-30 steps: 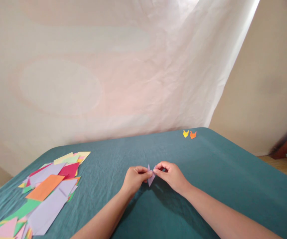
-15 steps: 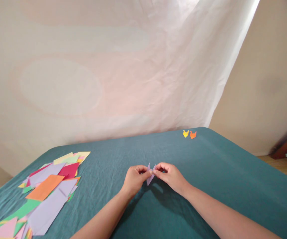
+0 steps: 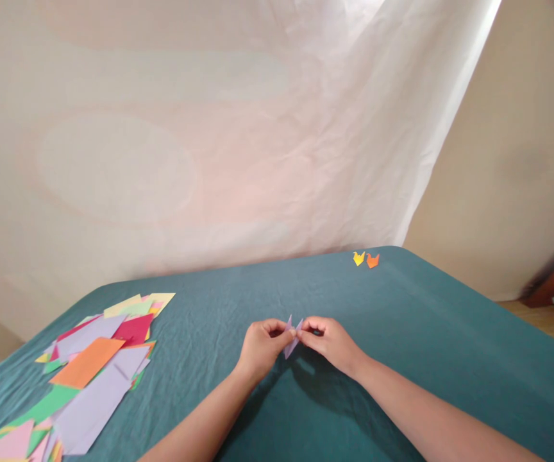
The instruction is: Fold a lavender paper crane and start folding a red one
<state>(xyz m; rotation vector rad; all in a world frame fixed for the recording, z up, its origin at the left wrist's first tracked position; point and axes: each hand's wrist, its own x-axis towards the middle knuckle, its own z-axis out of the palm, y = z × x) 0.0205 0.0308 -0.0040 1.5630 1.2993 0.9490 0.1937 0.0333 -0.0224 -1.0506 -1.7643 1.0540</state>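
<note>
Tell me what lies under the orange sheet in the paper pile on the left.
The orange sheet lies over lilac sheets, with a green sheet showing at its near corner. Whatever sits directly beneath its middle is covered, so it cannot be seen.

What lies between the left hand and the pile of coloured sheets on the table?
Only bare teal tablecloth, seen in the head view. The left hand, pinching the lilac folded paper with the right hand, is well apart from the pile.
</note>
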